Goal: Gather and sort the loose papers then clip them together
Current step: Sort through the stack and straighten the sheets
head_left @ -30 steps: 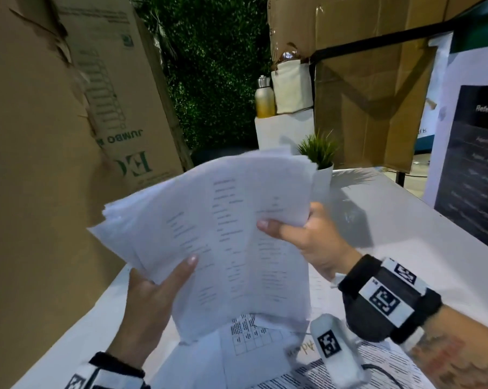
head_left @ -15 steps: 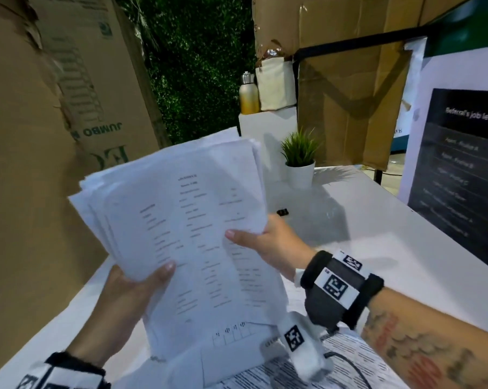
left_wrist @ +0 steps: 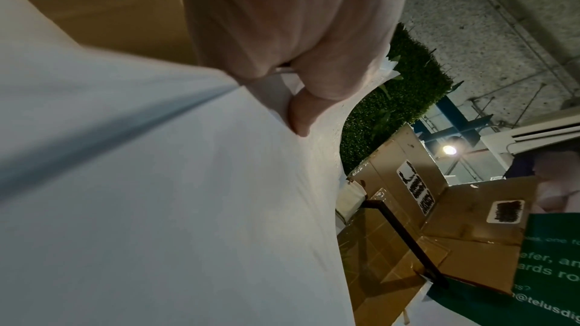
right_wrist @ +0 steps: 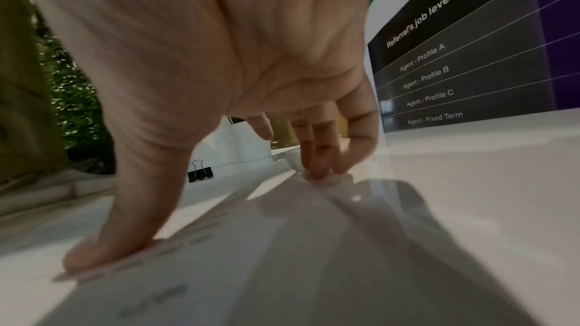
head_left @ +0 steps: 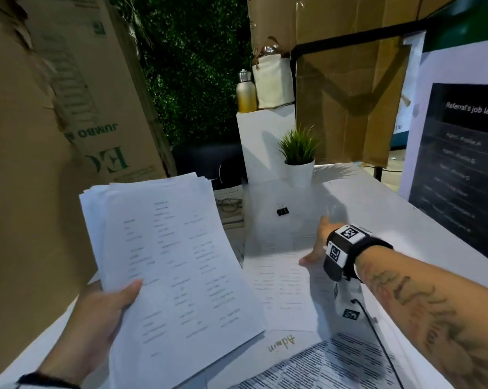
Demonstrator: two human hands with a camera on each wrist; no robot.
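Note:
My left hand (head_left: 111,307) grips a thick stack of printed papers (head_left: 175,270) by its lower left corner, thumb on top, above the table's left side. The left wrist view shows the stack's blank underside (left_wrist: 157,207) with fingers (left_wrist: 301,118) curled beneath it. My right hand (head_left: 314,241) is spread on a loose printed sheet (head_left: 279,279) lying on the white table (head_left: 405,234). Its thumb (right_wrist: 94,252) and fingertips (right_wrist: 320,170) press the sheet (right_wrist: 282,269). A black binder clip (head_left: 282,211) (right_wrist: 201,174) stands just beyond that sheet, apart from the hand.
More papers lie near me, one handwritten "Admin" (head_left: 285,343), one densely printed (head_left: 335,369). Glasses on a booklet (head_left: 228,206) sit behind the stack. A potted plant (head_left: 299,158) stands at the far edge. Cardboard (head_left: 40,164) walls the left, a sign board (head_left: 461,164) the right.
My right hand has let go of the stack and moved right and down onto the sheet on the table. The left hand alone now holds the stack, lower and further left.

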